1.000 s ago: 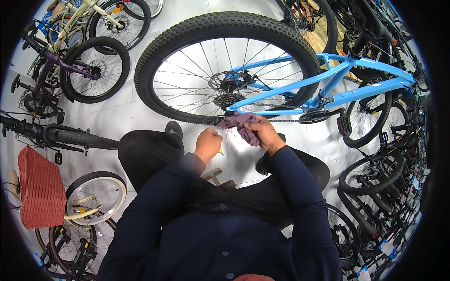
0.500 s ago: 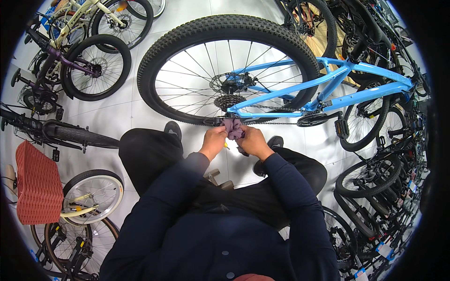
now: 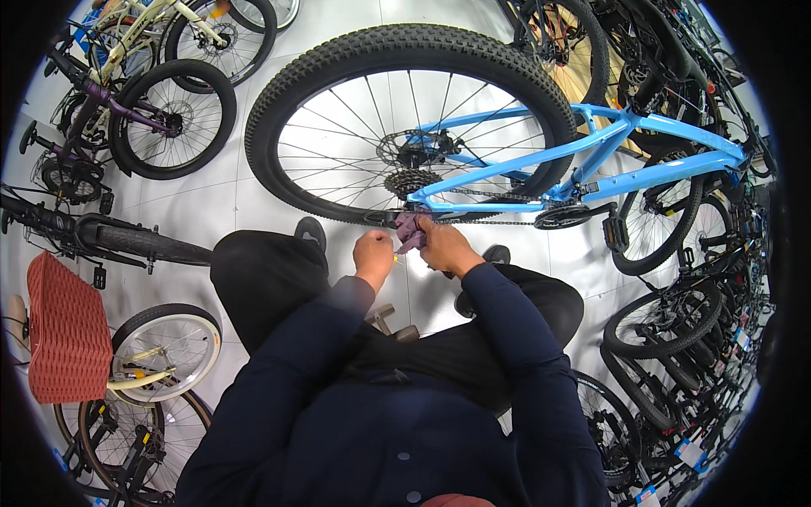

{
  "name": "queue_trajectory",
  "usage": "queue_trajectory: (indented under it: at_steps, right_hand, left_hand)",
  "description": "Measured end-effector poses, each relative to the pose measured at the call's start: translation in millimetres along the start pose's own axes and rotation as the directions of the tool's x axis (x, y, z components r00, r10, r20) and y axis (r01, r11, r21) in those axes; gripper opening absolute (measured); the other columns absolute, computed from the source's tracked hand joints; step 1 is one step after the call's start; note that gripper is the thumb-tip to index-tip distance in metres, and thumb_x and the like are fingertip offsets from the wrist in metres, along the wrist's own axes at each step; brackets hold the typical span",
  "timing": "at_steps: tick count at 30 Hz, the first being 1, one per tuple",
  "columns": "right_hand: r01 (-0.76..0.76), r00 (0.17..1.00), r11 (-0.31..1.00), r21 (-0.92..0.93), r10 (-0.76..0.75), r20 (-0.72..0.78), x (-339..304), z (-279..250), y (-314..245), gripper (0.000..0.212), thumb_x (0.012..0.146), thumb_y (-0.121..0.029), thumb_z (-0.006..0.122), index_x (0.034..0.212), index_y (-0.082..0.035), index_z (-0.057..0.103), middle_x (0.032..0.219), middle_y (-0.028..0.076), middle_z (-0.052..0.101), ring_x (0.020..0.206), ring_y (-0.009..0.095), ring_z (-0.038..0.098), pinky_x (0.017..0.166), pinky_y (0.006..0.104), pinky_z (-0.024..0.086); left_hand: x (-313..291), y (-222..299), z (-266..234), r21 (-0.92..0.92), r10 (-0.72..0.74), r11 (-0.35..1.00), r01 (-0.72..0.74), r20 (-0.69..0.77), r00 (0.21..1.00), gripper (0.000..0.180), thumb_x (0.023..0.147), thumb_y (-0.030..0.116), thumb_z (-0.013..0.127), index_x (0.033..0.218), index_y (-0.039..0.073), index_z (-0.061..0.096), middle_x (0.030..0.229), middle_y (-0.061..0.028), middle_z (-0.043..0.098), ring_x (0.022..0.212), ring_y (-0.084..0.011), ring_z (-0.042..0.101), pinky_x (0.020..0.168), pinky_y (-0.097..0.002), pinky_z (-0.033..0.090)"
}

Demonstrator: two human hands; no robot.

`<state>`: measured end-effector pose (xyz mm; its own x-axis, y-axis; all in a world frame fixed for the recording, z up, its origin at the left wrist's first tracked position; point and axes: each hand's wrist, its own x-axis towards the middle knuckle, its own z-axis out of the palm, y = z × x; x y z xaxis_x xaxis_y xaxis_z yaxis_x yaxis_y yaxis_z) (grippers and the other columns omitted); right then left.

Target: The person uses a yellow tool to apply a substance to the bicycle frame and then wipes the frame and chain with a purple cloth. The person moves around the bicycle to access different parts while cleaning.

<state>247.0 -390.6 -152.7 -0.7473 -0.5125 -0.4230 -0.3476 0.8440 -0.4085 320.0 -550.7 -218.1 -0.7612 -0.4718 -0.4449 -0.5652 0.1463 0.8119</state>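
Observation:
A light blue bicycle (image 3: 608, 160) stands in front of me with its black rear wheel (image 3: 405, 51) toward my left. My right hand (image 3: 443, 245) presses a purple cloth (image 3: 409, 228) against the chain below the rear sprockets (image 3: 409, 181). My left hand (image 3: 374, 253) is closed just left of the cloth, with a small yellow thing at its fingertips. I cannot tell what that thing is. Both sleeves are dark navy, and my knees in black trousers (image 3: 270, 279) spread to either side.
Other bicycles crowd the white tiled floor: a purple and a cream one (image 3: 144, 93) at upper left, a black frame (image 3: 93, 237) at left, a white-tyred wheel (image 3: 165, 346) and a red woven basket (image 3: 66, 338) at lower left. A dense row of bikes (image 3: 701, 321) lines the right.
Both hands have shifted left along the chain toward the rear sprockets, and the cloth has bunched up smaller under my right hand. My left hand has moved closer to the cloth.

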Motion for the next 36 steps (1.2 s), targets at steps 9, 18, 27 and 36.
queue_trajectory:
  at_steps: [9, 18, 27, 36]
  right_hand:
    - [-0.096, 0.985, 0.574, 0.813, -0.065, 0.163, 15, 5, 16, 0.055, 0.077, -0.002, 0.071, 0.132, -0.001, 0.061, 0.101, 0.009, 0.072, 0.086, 0.019, 0.068, 0.080, 0.0310, 0.055]
    - [-0.147, 0.970, 0.729, 0.668, -0.028, 0.243, 29, 6, 11, 0.045, 0.078, -0.004, 0.066, 0.123, -0.003, 0.063, 0.091, 0.006, 0.070, 0.074, 0.016, 0.065, 0.068, 0.0317, 0.054]
    - [-0.136, 0.954, 0.696, 0.705, -0.100, 0.282, 31, -8, 11, 0.049, 0.078, -0.007, 0.067, 0.127, -0.005, 0.066, 0.096, 0.005, 0.073, 0.078, 0.013, 0.065, 0.072, 0.0289, 0.053]
    - [-0.074, 0.960, 0.726, 0.683, -0.134, 0.247, 35, 4, 20, 0.041, 0.078, -0.006, 0.068, 0.120, -0.002, 0.069, 0.094, 0.006, 0.070, 0.075, 0.013, 0.062, 0.070, 0.0284, 0.052]
  left_hand:
    - [51, -28, -10, -0.532, -0.118, 0.839, 0.111, 0.021, 0.993, 0.017, 0.086, 0.009, 0.068, 0.102, 0.007, 0.075, 0.085, -0.0031, 0.068, 0.074, -0.0139, 0.059, 0.061, -0.0291, 0.045]
    - [100, -6, -35, -0.392, -0.127, 0.727, 0.564, 0.730, 0.672, 0.015, 0.095, 0.030, 0.066, 0.102, 0.020, 0.076, 0.071, 0.0137, 0.051, 0.062, -0.0069, 0.047, 0.048, -0.0203, 0.026]
    - [134, 1, -28, -0.063, -0.244, 0.869, 0.490, 0.808, 0.536, 0.020, 0.095, 0.031, 0.070, 0.105, 0.013, 0.074, 0.069, 0.0045, 0.057, 0.056, -0.0085, 0.053, 0.043, -0.0219, 0.033]
    - [150, -5, -23, -0.058, 0.118, 0.991, -0.121, 0.810, 0.574, 0.029, 0.081, 0.002, 0.067, 0.110, 0.004, 0.072, 0.083, -0.0027, 0.062, 0.066, -0.0130, 0.056, 0.052, -0.0328, 0.046]
